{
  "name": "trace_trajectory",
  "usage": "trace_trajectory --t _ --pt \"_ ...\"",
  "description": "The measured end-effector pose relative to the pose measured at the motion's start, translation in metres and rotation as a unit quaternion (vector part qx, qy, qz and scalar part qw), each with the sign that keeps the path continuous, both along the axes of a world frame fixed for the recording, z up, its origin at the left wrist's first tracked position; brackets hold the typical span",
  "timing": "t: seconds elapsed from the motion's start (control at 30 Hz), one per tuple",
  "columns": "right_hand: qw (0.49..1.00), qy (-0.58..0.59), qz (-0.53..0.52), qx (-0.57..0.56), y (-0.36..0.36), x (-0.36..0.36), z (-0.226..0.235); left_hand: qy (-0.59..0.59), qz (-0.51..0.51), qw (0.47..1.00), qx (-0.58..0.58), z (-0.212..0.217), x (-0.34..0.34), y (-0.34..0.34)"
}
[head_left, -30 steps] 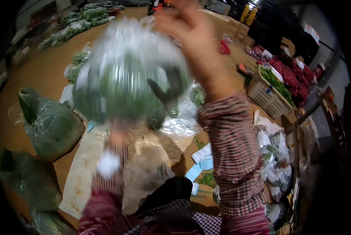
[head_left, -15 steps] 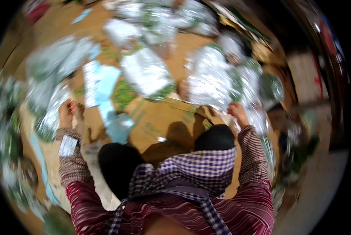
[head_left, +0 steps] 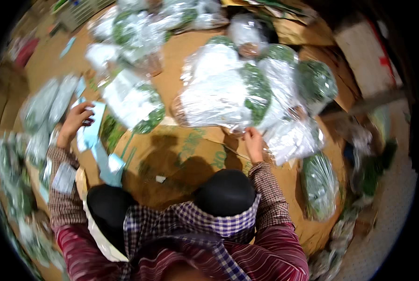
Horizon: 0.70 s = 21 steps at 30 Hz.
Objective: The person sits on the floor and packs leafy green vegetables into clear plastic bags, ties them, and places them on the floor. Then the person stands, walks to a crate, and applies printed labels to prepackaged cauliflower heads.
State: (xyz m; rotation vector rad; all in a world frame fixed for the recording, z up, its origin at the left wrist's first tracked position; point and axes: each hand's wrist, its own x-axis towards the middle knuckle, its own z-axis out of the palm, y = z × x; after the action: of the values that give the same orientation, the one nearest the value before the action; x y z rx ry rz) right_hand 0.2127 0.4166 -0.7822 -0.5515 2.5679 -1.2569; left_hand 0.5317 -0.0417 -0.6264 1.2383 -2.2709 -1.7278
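Observation:
My left hand [head_left: 74,125] hovers at the left, at the edge of a light blue paper strip [head_left: 96,119], its fingers bent and apart. I cannot tell if it touches the strip. My right hand [head_left: 253,144] is pinched at the near edge of a clear plastic bag of leafy greens [head_left: 218,104], which lies flat with its leaves to the right. The fingertips meet the plastic there. Beside it lies another shiny bag [head_left: 293,140]. A bag of greens [head_left: 134,100] lies between my hands, farther off.
Brown cardboard [head_left: 190,154] covers the floor before my knees. More bagged greens [head_left: 139,28] lie at the far side, and others [head_left: 15,178] line the left. A single bag [head_left: 320,187] sits right of my right forearm. A pale crate [head_left: 80,16] stands far left.
The whole view has shifted. My left hand has moved from beside the left bags to the blue strips. My right hand has stayed at the near edge of the bagged greens.

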Motion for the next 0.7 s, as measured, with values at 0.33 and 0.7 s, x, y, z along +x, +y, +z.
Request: trace_trajectory --t 0.33,0.7 --pt "0.976 -0.183 0.109 -0.05 -0.005 0.014 -0.015 -0.297 0.123 0.911 -0.259 -0.045 0.202 -0.004" --pt "0.93 -0.154 0.322 0.085 -0.132 0.008 0.076 -0.464 -0.094 0.852 -0.223 -0.035 0.302 0.136"
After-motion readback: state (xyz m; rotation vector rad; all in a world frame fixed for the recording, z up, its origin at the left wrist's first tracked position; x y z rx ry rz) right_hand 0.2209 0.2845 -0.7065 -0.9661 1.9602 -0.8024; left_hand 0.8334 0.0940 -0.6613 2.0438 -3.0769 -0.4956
